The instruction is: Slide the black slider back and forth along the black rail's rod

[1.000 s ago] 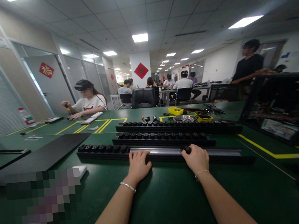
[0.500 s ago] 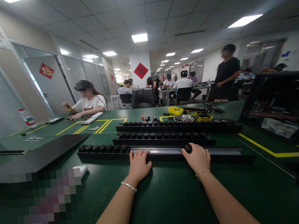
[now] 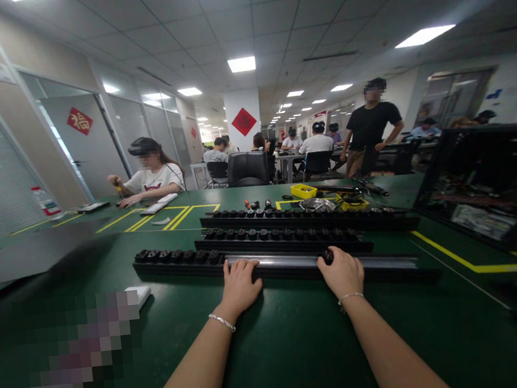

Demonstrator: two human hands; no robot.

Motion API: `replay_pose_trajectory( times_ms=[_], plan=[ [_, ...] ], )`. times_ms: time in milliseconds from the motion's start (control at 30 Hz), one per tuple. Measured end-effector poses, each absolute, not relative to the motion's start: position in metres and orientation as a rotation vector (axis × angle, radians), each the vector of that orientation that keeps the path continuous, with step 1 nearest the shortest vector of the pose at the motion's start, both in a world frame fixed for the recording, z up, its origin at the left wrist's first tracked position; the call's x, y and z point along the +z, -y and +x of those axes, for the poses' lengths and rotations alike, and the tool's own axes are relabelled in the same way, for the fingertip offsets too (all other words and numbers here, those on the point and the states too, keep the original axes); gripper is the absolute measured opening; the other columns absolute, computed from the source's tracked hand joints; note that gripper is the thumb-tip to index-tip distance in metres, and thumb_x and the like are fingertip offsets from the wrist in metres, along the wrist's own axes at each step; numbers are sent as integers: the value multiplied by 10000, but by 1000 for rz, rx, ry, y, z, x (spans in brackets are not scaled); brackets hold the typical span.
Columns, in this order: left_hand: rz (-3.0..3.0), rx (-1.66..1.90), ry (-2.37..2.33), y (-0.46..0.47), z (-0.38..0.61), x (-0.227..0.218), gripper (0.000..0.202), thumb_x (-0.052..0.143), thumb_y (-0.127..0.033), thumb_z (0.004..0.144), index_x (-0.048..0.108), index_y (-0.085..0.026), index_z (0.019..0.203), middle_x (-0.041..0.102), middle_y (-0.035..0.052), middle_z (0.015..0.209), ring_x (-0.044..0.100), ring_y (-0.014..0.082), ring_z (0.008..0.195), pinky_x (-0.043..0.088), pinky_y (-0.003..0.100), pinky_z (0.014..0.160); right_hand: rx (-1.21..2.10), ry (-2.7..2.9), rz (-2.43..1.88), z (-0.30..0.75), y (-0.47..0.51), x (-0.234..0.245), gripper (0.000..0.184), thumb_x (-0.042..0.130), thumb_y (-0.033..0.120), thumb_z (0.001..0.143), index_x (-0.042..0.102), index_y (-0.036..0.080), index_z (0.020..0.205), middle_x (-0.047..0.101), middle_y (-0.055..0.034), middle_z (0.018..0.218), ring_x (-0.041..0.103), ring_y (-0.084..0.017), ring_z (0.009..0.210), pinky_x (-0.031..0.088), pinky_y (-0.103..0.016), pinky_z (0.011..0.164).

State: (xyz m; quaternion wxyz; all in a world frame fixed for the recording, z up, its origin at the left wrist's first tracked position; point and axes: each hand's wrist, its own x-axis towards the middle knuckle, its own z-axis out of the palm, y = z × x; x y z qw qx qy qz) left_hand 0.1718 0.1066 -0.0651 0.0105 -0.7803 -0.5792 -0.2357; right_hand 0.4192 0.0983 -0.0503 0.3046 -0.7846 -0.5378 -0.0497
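A long black channel [image 3: 284, 266] with a shiny inner strip lies across the table before me. Round black socket modules [image 3: 177, 258] fill its left part, while the strip is bare further right. My left hand [image 3: 241, 281] is closed over the near edge of the channel, just right of the last module, fingers reaching over the strip. Between thumb and fingers of my right hand [image 3: 342, 269] is a round black socket module [image 3: 328, 256], held at the strip and partly hidden. Whether it touches the strip I cannot tell.
Two similar filled channels lie behind, one nearer [image 3: 285, 238] and one farther [image 3: 297, 217]. Further back are a yellow tray [image 3: 304, 191] and a metal dish [image 3: 317, 204]. An open black case [image 3: 482, 191] stands right. A dark panel [image 3: 30, 249] is at left; co-workers sit beyond.
The dark panel at left has swung up and leftward, now blurred. The standing person has shifted left and turned. My right hand with the module has moved very slightly right; my left stays still.
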Motion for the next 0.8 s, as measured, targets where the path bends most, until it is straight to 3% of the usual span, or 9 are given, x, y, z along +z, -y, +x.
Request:
replay_pose_trajectory(
  times_ms=[367,800],
  plan=[
    [-2433,-704,1823,-105,173,-62,391,515,-311,737,509,-286,1127,565,20,1066,430,205,1115,29,498,1073,-187,1416,-2124,429,-99,-55,375,428,399,724,583,185,990,611,-93,1022,451,-254,1049,236,-414,921],
    [-2433,-745,1786,-106,172,-65,389,514,-310,734,510,-287,1123,569,18,1042,441,205,1095,44,508,1068,-187,1398,-2120,430,-98,-54,381,431,371,729,568,181,1030,615,-82,1025,457,-239,1060,231,-400,930]
  ],
)
